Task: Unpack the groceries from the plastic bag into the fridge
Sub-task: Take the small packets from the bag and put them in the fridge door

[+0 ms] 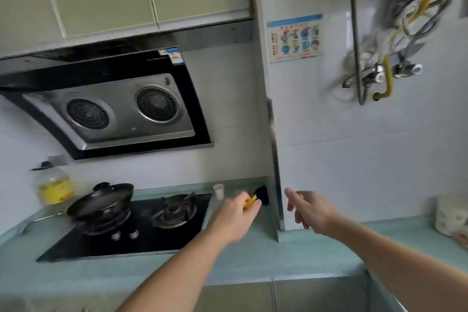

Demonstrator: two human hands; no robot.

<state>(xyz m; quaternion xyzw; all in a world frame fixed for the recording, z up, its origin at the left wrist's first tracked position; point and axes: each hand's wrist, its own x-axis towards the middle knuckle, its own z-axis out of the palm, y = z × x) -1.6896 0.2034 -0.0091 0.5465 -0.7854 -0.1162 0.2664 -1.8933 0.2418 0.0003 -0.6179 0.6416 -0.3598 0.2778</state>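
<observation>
Over the counter (253, 256), yellow-and-dark item (258, 196) pinched in left hand (236, 215) fingers (254, 206)

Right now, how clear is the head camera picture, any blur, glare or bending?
Head view: wide-angle bending curves the range hood and countertop; motion blur smears the left hand, its small yellow and dark item, the right hand and the pipes; soft reflection on the white wall tiles, no harsh glare.

dark item (262, 194) in left grip (238, 215) too blurred.
</observation>
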